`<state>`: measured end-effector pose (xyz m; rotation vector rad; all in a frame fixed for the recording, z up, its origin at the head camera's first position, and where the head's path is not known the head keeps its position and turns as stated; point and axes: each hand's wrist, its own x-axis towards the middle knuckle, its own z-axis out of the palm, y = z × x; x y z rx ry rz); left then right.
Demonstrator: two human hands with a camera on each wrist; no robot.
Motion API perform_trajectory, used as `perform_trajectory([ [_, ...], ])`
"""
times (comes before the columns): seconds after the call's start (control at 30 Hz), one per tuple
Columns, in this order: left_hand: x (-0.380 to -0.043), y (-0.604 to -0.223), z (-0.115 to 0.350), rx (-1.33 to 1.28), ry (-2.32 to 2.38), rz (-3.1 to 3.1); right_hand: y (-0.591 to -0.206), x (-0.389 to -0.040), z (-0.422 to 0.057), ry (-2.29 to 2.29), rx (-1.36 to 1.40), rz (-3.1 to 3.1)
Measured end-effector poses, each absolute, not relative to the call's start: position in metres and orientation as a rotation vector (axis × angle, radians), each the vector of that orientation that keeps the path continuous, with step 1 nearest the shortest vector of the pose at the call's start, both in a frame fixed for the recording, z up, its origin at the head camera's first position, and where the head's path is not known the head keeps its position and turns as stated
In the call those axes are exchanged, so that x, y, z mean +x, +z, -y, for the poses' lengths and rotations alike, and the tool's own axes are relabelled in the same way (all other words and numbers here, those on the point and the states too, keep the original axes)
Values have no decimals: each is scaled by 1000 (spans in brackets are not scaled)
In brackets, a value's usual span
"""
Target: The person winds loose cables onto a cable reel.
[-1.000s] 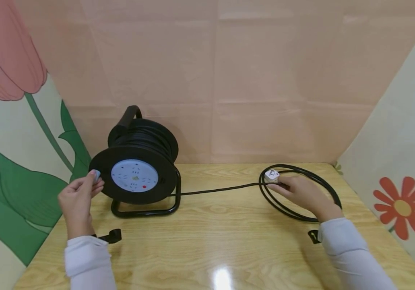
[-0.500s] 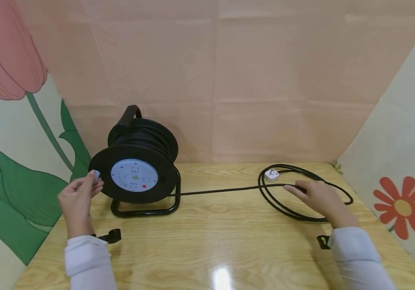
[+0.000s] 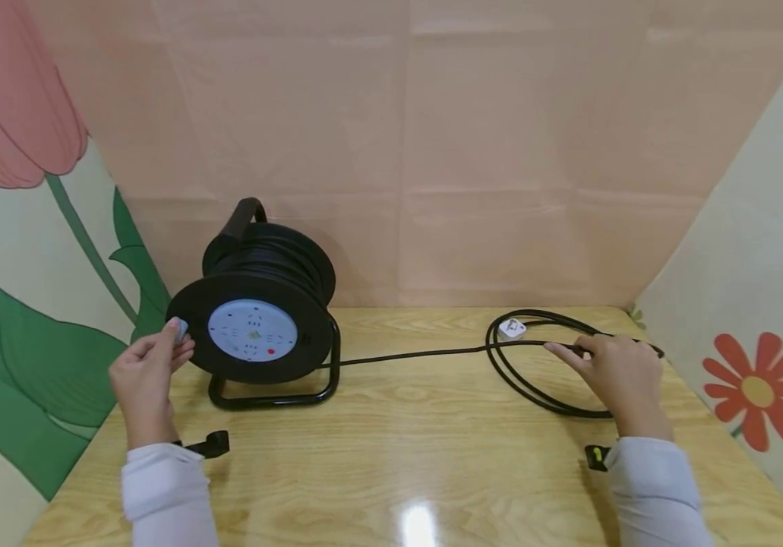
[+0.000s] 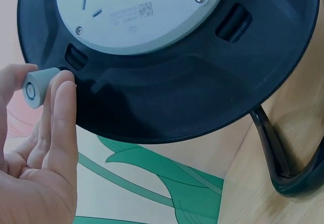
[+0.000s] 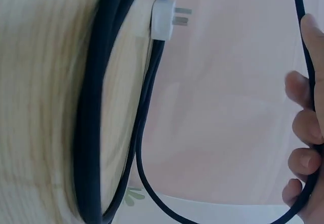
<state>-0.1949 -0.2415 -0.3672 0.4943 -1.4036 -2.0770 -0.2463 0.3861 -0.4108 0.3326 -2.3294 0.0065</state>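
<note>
On the left of the head view stands a black cable reel (image 3: 261, 282) with a pale blue socket panel (image 3: 253, 331) on its front. My left hand (image 3: 148, 376) pinches the grey knob (image 4: 41, 86) at the reel's rim between thumb and fingers. A black cable (image 3: 413, 355) runs from the reel to the right, where my right hand (image 3: 626, 372) grips it. In the right wrist view, fingers (image 5: 306, 125) curl round the cable and a loop of it hangs from the hand. A white plug (image 5: 162, 19) with metal prongs lies by the cable loops.
Loose cable loops (image 3: 543, 399) lie on the wooden table (image 3: 391, 448) at the right. The reel rests on a black tubular stand (image 3: 275, 400) and has a carrying handle (image 3: 244, 220) on top. A pink sheet (image 3: 405, 152) hangs behind, with flower-painted walls on both sides.
My right hand has moved right from beside the plug, still with the cable in its grip, and the plug is now in full view. The left hand and reel stay in place.
</note>
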Motion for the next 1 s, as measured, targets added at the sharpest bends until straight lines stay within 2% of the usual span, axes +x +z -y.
perform_trajectory([
  [0.13,-194,-365,239,499,-2082,1372,-412,-246,-386,66,300,2397],
  [0.4,-194,-356,231,449,-2051,1358,-414,-246,-384,205,444,2427],
  [1.0,-188,-341,211,433,-1815,1533,-423,-250,-370,211,427,2522],
])
